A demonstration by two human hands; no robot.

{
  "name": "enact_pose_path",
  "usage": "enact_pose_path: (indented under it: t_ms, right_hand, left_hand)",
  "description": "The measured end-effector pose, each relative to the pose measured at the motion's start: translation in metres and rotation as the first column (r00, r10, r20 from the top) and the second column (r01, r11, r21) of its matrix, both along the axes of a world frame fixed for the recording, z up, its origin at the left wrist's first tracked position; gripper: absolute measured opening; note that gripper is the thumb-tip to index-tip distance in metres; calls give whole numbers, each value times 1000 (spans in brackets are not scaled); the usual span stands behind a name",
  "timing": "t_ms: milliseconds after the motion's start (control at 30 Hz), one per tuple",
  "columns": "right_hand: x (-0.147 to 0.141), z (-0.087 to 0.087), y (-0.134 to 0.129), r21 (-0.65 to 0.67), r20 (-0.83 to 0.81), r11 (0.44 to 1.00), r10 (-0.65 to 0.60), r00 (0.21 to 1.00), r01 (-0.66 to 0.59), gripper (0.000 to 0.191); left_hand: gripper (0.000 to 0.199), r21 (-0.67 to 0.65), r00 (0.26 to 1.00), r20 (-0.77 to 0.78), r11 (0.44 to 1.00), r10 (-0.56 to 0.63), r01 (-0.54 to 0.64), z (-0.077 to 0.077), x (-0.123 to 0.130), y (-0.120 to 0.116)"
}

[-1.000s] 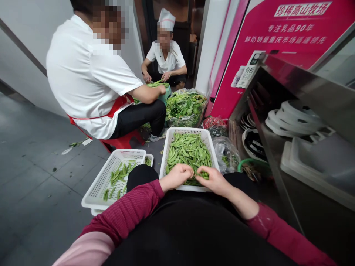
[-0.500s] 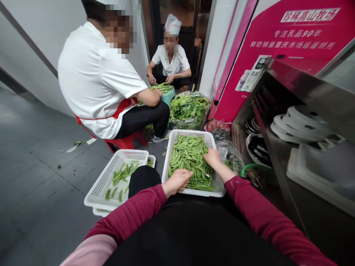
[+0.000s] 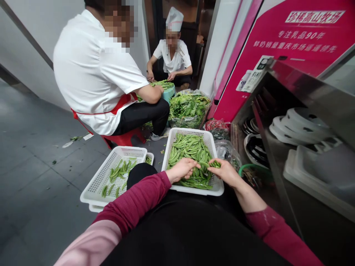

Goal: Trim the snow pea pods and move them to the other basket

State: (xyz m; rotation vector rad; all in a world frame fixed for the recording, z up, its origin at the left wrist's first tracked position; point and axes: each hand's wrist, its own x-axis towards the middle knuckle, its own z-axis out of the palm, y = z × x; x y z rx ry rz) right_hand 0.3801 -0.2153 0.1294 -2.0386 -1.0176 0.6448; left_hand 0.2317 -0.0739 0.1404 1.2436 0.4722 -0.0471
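Over a white perforated basket [image 3: 219, 186] heaped with green pea pods [image 3: 190, 146], my two hands meet around one pea pod [image 3: 204, 164]. My left hand [image 3: 183, 170] is closed in a pinch at the pod's left end. Thumb and fingers of my right hand [image 3: 227, 173] grip its other end, and a few more pods [image 3: 215, 164] are tucked in the curled fingers. To the left, a second white basket [image 3: 95, 186] holds a smaller scatter of pea pods [image 3: 121, 170], partly hidden by my dark knee.
A co-worker [image 3: 91, 74] sits on a red stool [image 3: 124, 137] at left; another person [image 3: 173, 61] squats behind, handling green stalks [image 3: 163, 85]. A bag of leafy greens [image 3: 190, 107] stands beyond my basket. At right are a metal shelf [image 3: 273, 147] and a green-rimmed bin [image 3: 240, 170].
My right hand has lifted from the heap with pods and come toward my left hand. My left hand has moved up and right, and a pod is now stretched between them.
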Motion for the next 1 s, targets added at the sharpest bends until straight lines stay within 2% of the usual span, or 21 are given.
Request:
enact_pose_path:
  t_ms: [100,200,367,467,533,600,700,733,800,900,1000]
  right_hand:
    - [-12,14,-2,39,12,997,68,998,-68,23]
    - [-17,23,-1,27,60,996,86,994,-88,20]
    - [-24,28,0,55,126,995,79,989,-86,18]
    - [-34,24,2,142,89,989,34,995,-46,18]
    - [-42,20,4,218,-44,976,-2,999,11,20]
    - [-49,18,6,317,-263,941,-33,964,119,22]
    - [-53,21,6,466,-552,832,8,834,301,22]
    - [-54,24,6,494,-609,799,37,793,342,22]
    - [-53,28,5,502,-691,770,83,718,393,23]
    - [-55,28,6,465,-770,768,106,630,440,25]
    - [-62,21,10,433,-798,775,92,596,461,30]
  left_hand:
    - [28,-104,997,36,991,-75,79,11,-6,2]
    - [24,-154,993,69,982,-95,105,15,-13,3]
    - [17,-159,995,82,985,-54,67,17,-18,0]
    - [14,-161,995,96,987,-8,23,21,-19,-5]
    - [13,-143,996,91,989,-9,22,20,-19,-10]
    - [11,-35,998,51,999,-33,35,13,-20,-13]
    - [11,207,997,-77,978,-20,35,-4,-21,-12]
    - [11,249,994,-110,968,4,23,-8,-21,-11]
    - [12,274,991,-123,962,47,-12,-11,-22,-9]
    - [18,308,998,-37,951,50,-36,2,-21,-8]
    - [29,310,1000,6,951,-18,15,20,-18,-12]
